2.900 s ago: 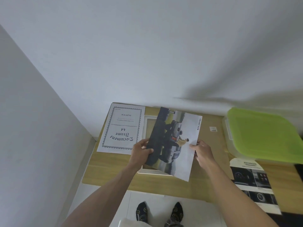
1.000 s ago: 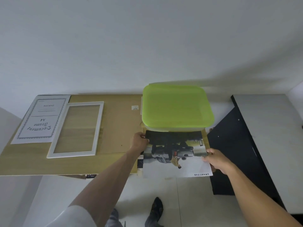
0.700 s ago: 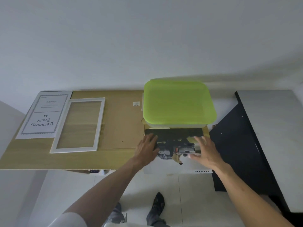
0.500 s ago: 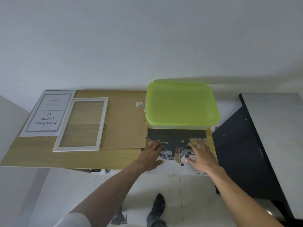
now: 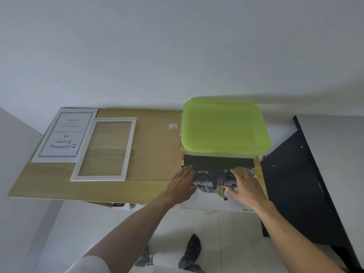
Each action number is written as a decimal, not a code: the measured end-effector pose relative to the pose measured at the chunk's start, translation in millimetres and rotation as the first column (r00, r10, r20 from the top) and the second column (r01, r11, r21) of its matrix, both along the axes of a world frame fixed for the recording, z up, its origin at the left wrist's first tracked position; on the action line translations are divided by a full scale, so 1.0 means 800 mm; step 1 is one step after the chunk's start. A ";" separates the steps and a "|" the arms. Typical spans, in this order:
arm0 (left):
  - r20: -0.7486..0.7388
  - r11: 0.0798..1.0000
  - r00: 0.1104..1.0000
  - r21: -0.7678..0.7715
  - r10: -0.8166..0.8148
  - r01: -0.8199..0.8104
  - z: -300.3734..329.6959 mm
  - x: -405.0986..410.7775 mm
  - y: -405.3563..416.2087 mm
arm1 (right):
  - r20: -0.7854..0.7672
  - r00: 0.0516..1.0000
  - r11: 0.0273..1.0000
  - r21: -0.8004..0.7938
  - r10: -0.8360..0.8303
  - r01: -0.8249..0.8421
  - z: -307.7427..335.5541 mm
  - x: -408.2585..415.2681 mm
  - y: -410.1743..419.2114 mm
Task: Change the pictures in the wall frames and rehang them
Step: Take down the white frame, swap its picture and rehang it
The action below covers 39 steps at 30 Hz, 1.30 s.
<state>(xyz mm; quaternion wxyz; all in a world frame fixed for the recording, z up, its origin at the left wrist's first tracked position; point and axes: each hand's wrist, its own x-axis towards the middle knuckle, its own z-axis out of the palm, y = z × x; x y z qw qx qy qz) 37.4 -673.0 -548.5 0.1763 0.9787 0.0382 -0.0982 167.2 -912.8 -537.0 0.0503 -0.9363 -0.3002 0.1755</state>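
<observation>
Hands flat, fingers spread: the left hand (image 5: 182,185) and right hand (image 5: 244,185) both press down on the glossy car photo print (image 5: 211,182), gripping nothing. That print lies directly under the palms at the near edge of the pale wooden surface (image 5: 110,189), its white lower margin hanging past the edge toward the person; whether its far dark band reaches under the clear storage box with a lime-green lid (image 5: 225,127) just beyond the fingertips cannot be told. Well off to the left of the left hand lies the empty white rectangular picture frame (image 5: 104,149), with the brown cardboard backing sheet (image 5: 157,148) between it and the hands, and the white "Document Frame A4" insert sheet (image 5: 63,137) further left still.

Judging by this, the step is squaring or smoothing the print. To do it well, keep the pressure light and even, slide rather than pinch so the paper does not crease, and draw it back onto the surface before the overhang bends.
</observation>
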 end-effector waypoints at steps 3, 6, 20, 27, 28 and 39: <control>0.034 0.996 0.996 -0.013 0.084 -0.083 0.009 -0.013 0.025 | -0.026 0.999 0.997 0.071 0.030 -0.028 0.010 -0.005 0.031; 0.018 0.981 0.981 -0.021 0.194 -0.194 0.018 -0.027 0.059 | -0.067 0.994 0.991 0.106 0.084 -0.076 0.021 -0.013 0.076; -0.002 0.892 0.892 -0.011 0.453 -0.453 0.045 -0.111 0.289 | -0.104 0.939 0.932 0.202 0.326 -0.301 0.046 -0.077 0.343; 0.018 0.846 0.846 0.017 0.533 -0.533 0.047 -0.151 0.437 | -0.115 0.923 0.915 0.222 0.368 -0.338 0.045 -0.123 0.505; 0.016 0.833 0.833 0.020 0.553 -0.553 0.048 -0.158 0.457 | -0.111 0.918 0.910 0.221 0.380 -0.350 0.044 -0.131 0.526; -0.110 0.848 0.841 0.107 0.529 -0.519 0.022 -0.238 0.629 | -0.067 0.860 0.857 0.153 0.506 -0.492 0.027 -0.215 0.730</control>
